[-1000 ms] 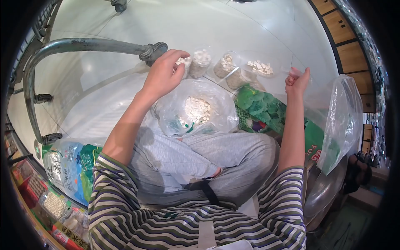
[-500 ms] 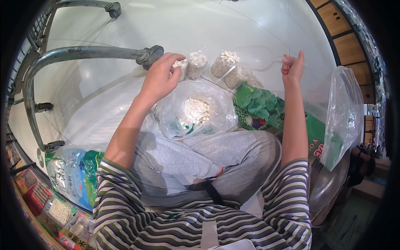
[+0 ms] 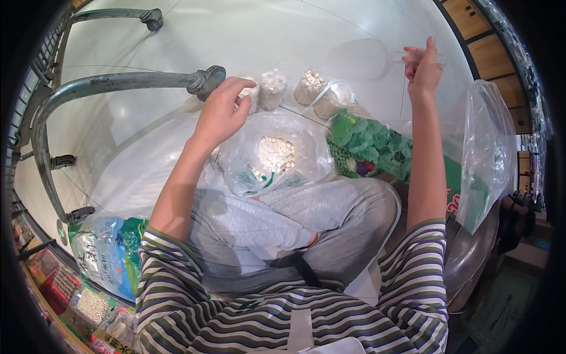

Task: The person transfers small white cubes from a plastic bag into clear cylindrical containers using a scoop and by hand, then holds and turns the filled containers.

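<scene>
My left hand (image 3: 223, 112) curls round the near left side of a clear cup of white cubes (image 3: 252, 96); its fingers partly hide the cup. In my right hand (image 3: 423, 68), the handle of a clear plastic scoop (image 3: 359, 60) lies between the fingers, its blade pointing left with no cubes visible in it. Beside the held cup stands a second clear cup (image 3: 272, 88) with white cubes on top. Farther right are a third cup (image 3: 310, 87), also topped with cubes, and a fourth container (image 3: 333, 101). An opened plastic bag (image 3: 236, 165) holds a pile of white cubes (image 3: 276, 154) before my crossed legs.
A metal cart frame (image 3: 118, 81) with casters curves in from the left. Green printed packaging (image 3: 371, 144) lies right of the bag, near an upright clear plastic bag (image 3: 486, 147). Blue and green packets (image 3: 109, 253) lie left of my legs, by shelved goods (image 3: 91, 304).
My right hand has raised the scoop up and right, away from the third cup. My left hand stays at its cup. The view has shifted slightly.
</scene>
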`<state>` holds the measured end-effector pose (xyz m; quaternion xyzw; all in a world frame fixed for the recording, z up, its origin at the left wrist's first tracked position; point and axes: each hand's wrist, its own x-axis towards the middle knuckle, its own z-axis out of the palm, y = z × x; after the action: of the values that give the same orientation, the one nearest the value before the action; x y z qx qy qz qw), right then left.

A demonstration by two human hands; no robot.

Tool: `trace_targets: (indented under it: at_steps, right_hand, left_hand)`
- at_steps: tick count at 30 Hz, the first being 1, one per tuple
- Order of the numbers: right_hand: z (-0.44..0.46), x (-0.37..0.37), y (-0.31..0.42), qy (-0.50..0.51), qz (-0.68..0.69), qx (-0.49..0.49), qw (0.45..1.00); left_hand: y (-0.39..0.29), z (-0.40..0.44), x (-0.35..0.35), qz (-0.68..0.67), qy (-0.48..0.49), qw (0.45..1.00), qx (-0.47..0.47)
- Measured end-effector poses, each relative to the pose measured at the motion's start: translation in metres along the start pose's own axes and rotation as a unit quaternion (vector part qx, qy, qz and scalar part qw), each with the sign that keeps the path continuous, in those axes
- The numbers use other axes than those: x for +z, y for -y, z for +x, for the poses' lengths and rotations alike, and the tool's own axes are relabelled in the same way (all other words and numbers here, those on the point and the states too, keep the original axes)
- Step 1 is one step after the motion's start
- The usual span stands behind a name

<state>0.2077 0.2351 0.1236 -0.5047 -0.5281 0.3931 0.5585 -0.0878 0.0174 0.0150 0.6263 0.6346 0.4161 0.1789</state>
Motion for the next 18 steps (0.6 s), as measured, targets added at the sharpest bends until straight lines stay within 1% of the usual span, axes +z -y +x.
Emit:
trace_targets:
  at_steps: [2,4,5,7,9,11,12,13,14,15,17,18]
  right_hand:
    - [-0.008,-0.001,0.007,-0.004,0.014,-0.014,1.0]
    - [-0.022,-0.005,0.015,0.0,0.073,0.009,0.997]
    - [-0.031,-0.008,0.017,0.003,0.075,0.01,0.997]
    - [-0.054,-0.019,0.021,0.079,0.113,0.07,0.988]
    - [-0.078,-0.027,0.006,0.174,0.125,0.074,0.974]
    - [-0.105,-0.022,-0.02,0.23,0.109,0.103,0.962]
    - [-0.122,-0.017,-0.03,0.229,0.06,0.101,0.966]
    - [-0.134,-0.016,-0.042,0.258,0.018,0.106,0.96]
    - [-0.148,-0.011,-0.05,0.252,0.017,0.12,0.96]
    - [-0.157,-0.008,-0.062,0.238,0.053,0.163,0.956]
    - [-0.167,-0.006,-0.069,0.276,0.041,0.095,0.956]
    - [-0.17,-0.005,-0.072,0.265,0.051,0.102,0.958]
  left_hand:
    - [0.001,-0.001,0.0,0.003,0.003,1.0,0.005]
    - [0.003,-0.002,0.002,0.005,0.003,1.0,-0.003]
    - [0.004,-0.003,0.002,0.007,0.005,1.0,-0.009]
    - [0.003,-0.002,0.003,0.012,0.003,1.0,-0.023]
    - [0.004,-0.001,0.004,0.021,0.008,0.999,-0.033]
    - [0.008,0.0,0.008,0.03,0.013,0.999,-0.031]
    - [0.007,0.001,0.012,0.039,0.02,0.999,-0.024]
    - [0.007,0.003,0.016,0.035,0.027,0.999,-0.022]
    - [0.006,0.008,0.02,0.032,0.035,0.999,-0.02]
    - [0.004,0.016,0.027,0.041,0.047,0.998,-0.013]
    - [-0.007,0.033,0.048,0.094,0.064,0.993,0.04]
    - [-0.014,0.045,0.059,0.097,0.099,0.99,0.018]
